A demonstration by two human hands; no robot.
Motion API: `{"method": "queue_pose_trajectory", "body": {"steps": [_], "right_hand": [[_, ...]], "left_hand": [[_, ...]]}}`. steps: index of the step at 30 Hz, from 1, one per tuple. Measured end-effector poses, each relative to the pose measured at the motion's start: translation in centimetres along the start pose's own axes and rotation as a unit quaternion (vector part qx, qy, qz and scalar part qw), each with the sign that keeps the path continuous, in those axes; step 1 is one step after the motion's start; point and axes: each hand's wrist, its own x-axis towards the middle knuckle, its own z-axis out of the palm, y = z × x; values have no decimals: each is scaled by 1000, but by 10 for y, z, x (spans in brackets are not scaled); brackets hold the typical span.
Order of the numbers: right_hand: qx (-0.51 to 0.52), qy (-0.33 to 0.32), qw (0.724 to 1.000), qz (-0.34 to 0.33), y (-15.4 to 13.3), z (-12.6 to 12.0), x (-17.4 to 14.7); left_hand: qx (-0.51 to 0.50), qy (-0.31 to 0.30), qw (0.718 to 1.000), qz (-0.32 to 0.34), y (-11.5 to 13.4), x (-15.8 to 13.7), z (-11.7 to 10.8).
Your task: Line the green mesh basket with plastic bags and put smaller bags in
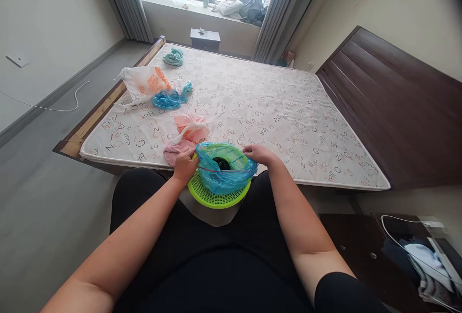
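A blue plastic bag (224, 178) sits open in a bright green perforated basket (212, 197) at the near edge of the mattress (274, 106). Something dark (221, 163) lies inside the bag. My left hand (185, 165) grips the bag's left rim. My right hand (257, 153) grips its right rim, so the mouth is stretched wide between them. A pink cloth (173, 151) lies just beyond my left hand.
On the mattress lie a tied pink bag (191, 127), a blue bag (168, 98), a white-and-orange bag (145, 82) and a teal bundle (173, 56). A dark headboard (393, 101) stands at right. A dark nightstand (375, 250) with cables and clothes is at lower right.
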Motion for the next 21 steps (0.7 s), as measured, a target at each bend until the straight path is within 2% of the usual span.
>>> {"method": "queue_pose_trajectory", "body": {"steps": [2,4,6,9,13,15,18,21], "right_hand": [[-16,129,991,-22,-8,-2,4],[16,258,965,-49,-20,-3,5],[71,325,939,-82,-33,-2,2],[127,302,935,-135,-50,-2,-13],[120,280,937,-172,-61,-2,-38],[113,286,936,-172,-62,-2,-47],[109,268,945,-154,-60,-1,-52],[113,246,950,-152,-54,2,-52]], "left_hand": [[-2,-9,1000,8,0,0,2],[-9,-23,1000,15,1,0,3],[-22,-35,999,11,2,0,4],[-47,-27,998,-34,4,2,4],[-97,14,987,-129,-7,9,9],[-147,25,970,-190,-18,14,13],[-222,53,932,-283,-31,25,19],[-253,104,903,-332,-34,38,22]]}}
